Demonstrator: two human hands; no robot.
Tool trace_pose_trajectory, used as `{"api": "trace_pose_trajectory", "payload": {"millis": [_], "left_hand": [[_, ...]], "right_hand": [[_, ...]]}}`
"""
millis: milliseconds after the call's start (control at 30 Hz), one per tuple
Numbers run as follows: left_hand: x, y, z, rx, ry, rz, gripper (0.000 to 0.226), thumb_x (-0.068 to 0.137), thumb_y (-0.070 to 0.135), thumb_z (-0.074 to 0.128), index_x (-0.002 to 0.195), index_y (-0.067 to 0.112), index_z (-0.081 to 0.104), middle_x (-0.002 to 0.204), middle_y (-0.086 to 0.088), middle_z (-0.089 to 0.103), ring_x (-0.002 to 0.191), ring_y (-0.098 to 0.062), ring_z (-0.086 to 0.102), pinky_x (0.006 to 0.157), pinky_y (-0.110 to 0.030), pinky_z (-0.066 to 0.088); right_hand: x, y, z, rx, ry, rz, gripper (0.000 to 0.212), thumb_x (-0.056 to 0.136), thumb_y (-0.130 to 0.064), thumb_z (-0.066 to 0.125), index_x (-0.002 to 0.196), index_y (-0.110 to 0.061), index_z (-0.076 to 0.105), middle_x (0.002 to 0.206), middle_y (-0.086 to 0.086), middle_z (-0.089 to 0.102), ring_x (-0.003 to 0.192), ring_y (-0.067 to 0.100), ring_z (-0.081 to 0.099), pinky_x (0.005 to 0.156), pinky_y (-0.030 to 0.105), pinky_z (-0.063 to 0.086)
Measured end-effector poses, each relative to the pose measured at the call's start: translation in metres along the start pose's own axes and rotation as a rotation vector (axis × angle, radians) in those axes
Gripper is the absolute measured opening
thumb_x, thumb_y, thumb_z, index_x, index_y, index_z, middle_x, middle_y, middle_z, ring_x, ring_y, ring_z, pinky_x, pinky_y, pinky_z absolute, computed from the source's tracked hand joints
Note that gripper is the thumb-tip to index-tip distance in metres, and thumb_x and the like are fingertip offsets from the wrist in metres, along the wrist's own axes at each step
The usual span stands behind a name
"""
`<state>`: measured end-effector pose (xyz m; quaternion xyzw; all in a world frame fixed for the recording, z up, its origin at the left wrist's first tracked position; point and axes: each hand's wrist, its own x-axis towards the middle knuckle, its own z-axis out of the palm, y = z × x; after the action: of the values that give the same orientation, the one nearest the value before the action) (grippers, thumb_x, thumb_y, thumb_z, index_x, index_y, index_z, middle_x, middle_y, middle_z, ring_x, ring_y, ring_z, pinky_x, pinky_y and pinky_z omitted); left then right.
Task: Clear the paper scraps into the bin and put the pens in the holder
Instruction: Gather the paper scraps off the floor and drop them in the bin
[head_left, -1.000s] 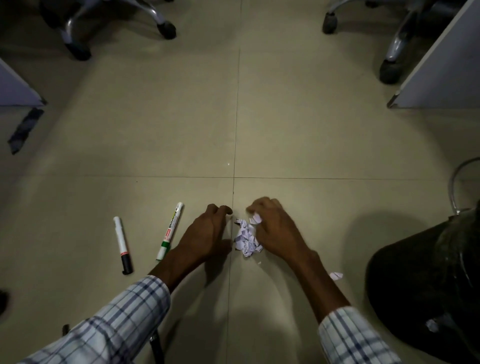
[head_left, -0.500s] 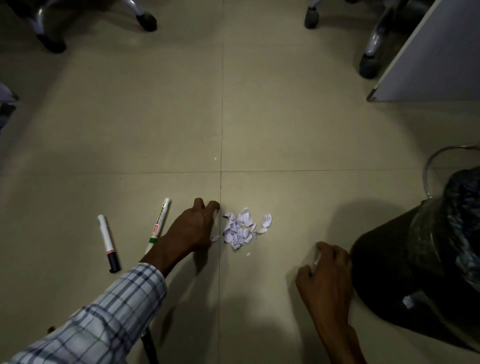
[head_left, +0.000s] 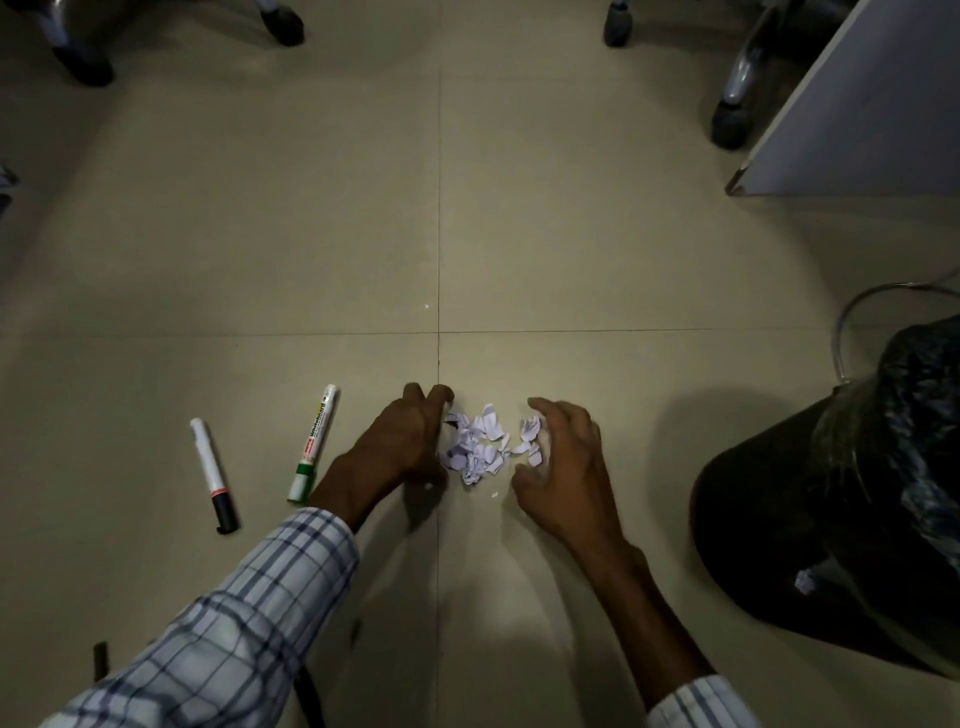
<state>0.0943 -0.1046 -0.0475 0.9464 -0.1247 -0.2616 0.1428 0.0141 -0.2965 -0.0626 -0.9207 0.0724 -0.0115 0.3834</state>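
While both hands (head_left: 488, 457) cup paper scraps (head_left: 480, 449) loosely, unclenched, beige floor tiles (head_left: 571, 234) stretch dim.

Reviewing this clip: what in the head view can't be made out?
- Bin: cut off by the right edge; inside hidden by its dark liner.
- Pen holder: not in view.
- Paper scraps: some may lie under the left hand and right hand.
- Dark objects by the sleeve: too dim to identify.

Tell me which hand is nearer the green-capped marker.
Left. The left hand is just beside the green-capped marker, on the paper scraps' left edge. The right hand is on the scraps' far side, toward the bin.
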Motion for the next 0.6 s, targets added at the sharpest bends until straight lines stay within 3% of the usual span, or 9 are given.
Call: {"api": "trace_pose_trajectory", "payload": {"millis": [133, 300, 500, 533, 600], "left_hand": [[-0.009, 0.015, 0.004, -0.010, -0.009, 0.042, 0.118, 0.046, 0.045, 0.094, 0.143, 0.019, 0.031, 0.135, -0.013, 0.033, 0.113, -0.031, 0.053, 0.095, -0.035, 0.049], [-0.013, 0.030, 0.022, -0.021, 0.123, 0.052, 0.090, 0.062, 0.036, 0.089, 0.135, 0.013, 0.043, 0.130, -0.015, 0.041, 0.103, -0.029, 0.059, 0.091, -0.031, 0.048], [-0.014, 0.025, 0.031, -0.185, 0.188, 0.011, 0.048, 0.080, 0.032, 0.077, 0.120, 0.013, 0.059, 0.120, -0.009, 0.054, 0.096, -0.024, 0.061, 0.079, -0.019, 0.041], [-0.014, 0.025, 0.032, -0.195, 0.197, 0.010, 0.041, 0.080, 0.032, 0.076, 0.114, 0.013, 0.062, 0.114, -0.008, 0.057, 0.091, -0.022, 0.060, 0.076, -0.019, 0.038], [-0.015, 0.024, 0.035, -0.196, 0.195, -0.005, 0.033, 0.081, 0.034, 0.075, 0.105, 0.014, 0.065, 0.105, -0.006, 0.060, 0.080, -0.015, 0.054, 0.071, -0.020, 0.035]], "right_hand": [[0.018, 0.001, -0.011, -0.134, -0.267, -0.070, 0.096, 0.068, -0.029, 0.078, 0.151, -0.029, 0.030, 0.155, 0.005, 0.026, 0.141, 0.023, 0.023, 0.106, 0.036, 0.039], [0.035, -0.008, 0.005, -0.251, -0.360, -0.144, 0.085, 0.077, -0.031, 0.078, 0.150, -0.024, 0.036, 0.154, 0.007, 0.029, 0.139, 0.024, 0.029, 0.106, 0.038, 0.044], [0.032, -0.009, 0.026, -0.140, -0.239, -0.121, 0.030, 0.090, -0.024, 0.068, 0.117, -0.013, 0.067, 0.117, 0.009, 0.055, 0.107, 0.023, 0.051, 0.088, 0.024, 0.046], [0.028, -0.009, 0.028, -0.089, -0.220, -0.094, 0.027, 0.093, -0.030, 0.062, 0.110, -0.010, 0.070, 0.110, 0.011, 0.058, 0.101, 0.023, 0.055, 0.084, 0.022, 0.046], [0.019, -0.010, 0.032, 0.003, -0.195, -0.033, 0.048, 0.097, -0.044, 0.045, 0.098, -0.005, 0.073, 0.098, 0.014, 0.062, 0.089, 0.023, 0.057, 0.076, 0.021, 0.044]]}}
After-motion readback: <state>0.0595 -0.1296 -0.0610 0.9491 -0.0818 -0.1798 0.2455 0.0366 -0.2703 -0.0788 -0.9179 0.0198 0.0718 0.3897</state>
